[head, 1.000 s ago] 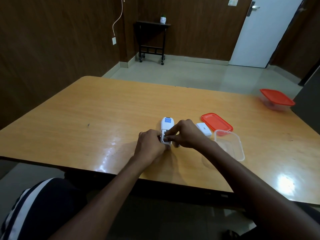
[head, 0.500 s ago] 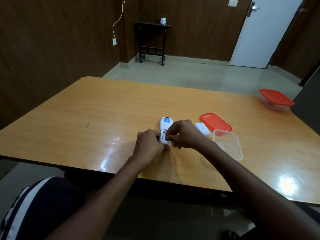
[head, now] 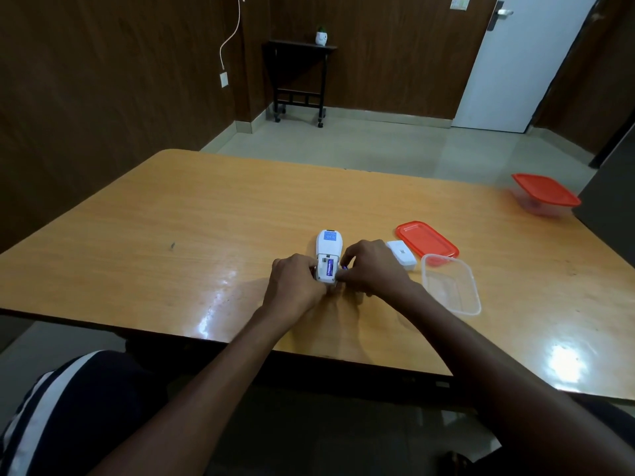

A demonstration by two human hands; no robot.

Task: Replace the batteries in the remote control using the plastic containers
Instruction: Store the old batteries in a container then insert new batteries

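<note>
Head view looks down on a glossy orange-brown wooden bench (head: 171, 214) in a room with dark wood-panelled walls and a pale tiled floor. Taking the remote control (head: 328, 255) as the landmark: far behind it to the left, a small dark side table (head: 299, 73) stands in the corner with a little white pot (head: 321, 37) on top. The remote control lies back-up near the bench's near edge, its long axis running away from the person, its rounded end pointing to the far side. Its battery bay, at the near end, is uncovered, and a purple battery (head: 330, 267) lies inside along that same axis. The left hand (head: 295, 286) grips the remote's near-left side, fingers curled around it. The right hand (head: 372, 269) is closed at the remote's near-right edge, pinching a small purple item I cannot identify. Just right of the remote lies its white battery cover (head: 401, 254), then a loose red lid (head: 426, 239), and nearer, an open clear container (head: 452, 288). Far right, a red-lidded container (head: 544, 194) sits near the bench's edge, before a white door (head: 515, 63).
</note>
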